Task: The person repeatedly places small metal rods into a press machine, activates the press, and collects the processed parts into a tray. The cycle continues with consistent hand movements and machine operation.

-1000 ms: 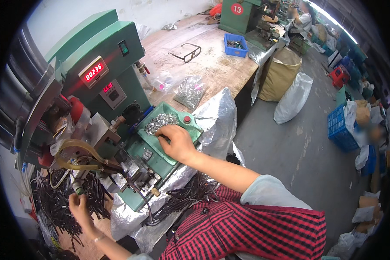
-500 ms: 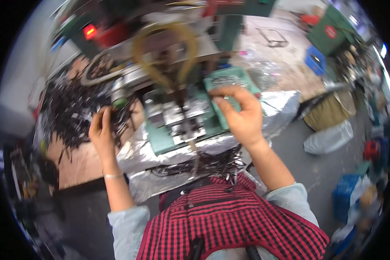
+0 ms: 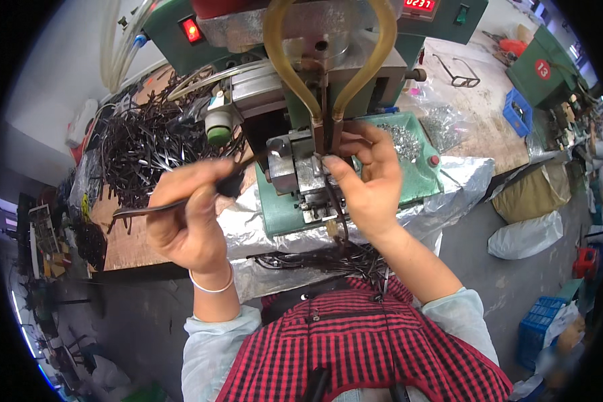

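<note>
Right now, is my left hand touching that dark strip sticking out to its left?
Touching. The head view shows the left hand with the dark strip held in its grasp, one end jutting out leftward past the hand.

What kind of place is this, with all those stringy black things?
It looks like a factory workshop: there's a big machine on a bench, a heap of dark strips beside it, and a green tray holding small metal pieces.

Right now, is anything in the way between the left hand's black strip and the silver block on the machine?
Nothing visible. The left hand holds the black strip with its blurred tip close to the silver block; I can't tell whether they touch.
</note>
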The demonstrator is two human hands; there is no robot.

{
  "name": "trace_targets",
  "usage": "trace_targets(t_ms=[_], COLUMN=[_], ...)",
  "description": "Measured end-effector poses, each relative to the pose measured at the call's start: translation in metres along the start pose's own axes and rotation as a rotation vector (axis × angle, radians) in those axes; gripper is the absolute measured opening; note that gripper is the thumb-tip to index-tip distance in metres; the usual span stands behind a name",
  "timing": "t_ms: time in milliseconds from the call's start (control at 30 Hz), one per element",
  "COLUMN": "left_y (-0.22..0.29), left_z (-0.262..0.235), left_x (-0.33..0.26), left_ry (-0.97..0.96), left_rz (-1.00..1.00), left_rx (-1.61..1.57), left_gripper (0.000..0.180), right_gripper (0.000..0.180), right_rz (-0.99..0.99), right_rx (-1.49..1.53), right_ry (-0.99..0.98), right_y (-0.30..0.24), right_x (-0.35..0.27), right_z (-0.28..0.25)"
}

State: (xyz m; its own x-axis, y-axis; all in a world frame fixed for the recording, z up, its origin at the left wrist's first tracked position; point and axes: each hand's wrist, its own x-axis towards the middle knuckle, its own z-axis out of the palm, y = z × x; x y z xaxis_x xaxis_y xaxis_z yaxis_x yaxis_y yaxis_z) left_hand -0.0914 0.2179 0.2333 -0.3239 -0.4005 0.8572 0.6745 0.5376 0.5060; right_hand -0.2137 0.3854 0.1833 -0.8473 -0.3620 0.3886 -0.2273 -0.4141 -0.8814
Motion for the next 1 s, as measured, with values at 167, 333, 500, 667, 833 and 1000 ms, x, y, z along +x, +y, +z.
trace_targets(t_ms=[167,333,500,667,833,1000], left_y=[-0.006,0.003,-0.012,-0.022,-0.021,0.000], left_z=[0.012,0.033,0.051,0.056,0.051,0.044], left_x=[0.009,-0.045,-0.059,-0.058,-0.065,-0.074], left_ry=[-0.082,-0.479,-0.548,-0.511,-0.525,-0.495], left_rz=[0.116,0.259,0.416,0.522,0.459,0.207], left_rx=[0.127,0.320,0.475,0.471,0.510,0.467], left_gripper=[0.013,0.020,0.030,0.023,0.023,0.032], right_gripper=[0.060,0.037,0.032,0.030,0.016,0.010], right_rz=[-0.004,-0.012,-0.069,-0.144,-0.098,-0.137], right_rx=[-0.142,-0.760,-1.062,-0.807,-1.163,-1.376], right_ry=[-0.085,0.005,-0.041,0.227,0.055,0.051], right_y=[-0.028,-0.012,0.026,0.031,0.028,0.048], right_x=[-0.011,0.000,-0.031,0.011,-0.014,-0.010], right_z=[0.004,-0.080,-0.127,-0.154,-0.140,-0.126])
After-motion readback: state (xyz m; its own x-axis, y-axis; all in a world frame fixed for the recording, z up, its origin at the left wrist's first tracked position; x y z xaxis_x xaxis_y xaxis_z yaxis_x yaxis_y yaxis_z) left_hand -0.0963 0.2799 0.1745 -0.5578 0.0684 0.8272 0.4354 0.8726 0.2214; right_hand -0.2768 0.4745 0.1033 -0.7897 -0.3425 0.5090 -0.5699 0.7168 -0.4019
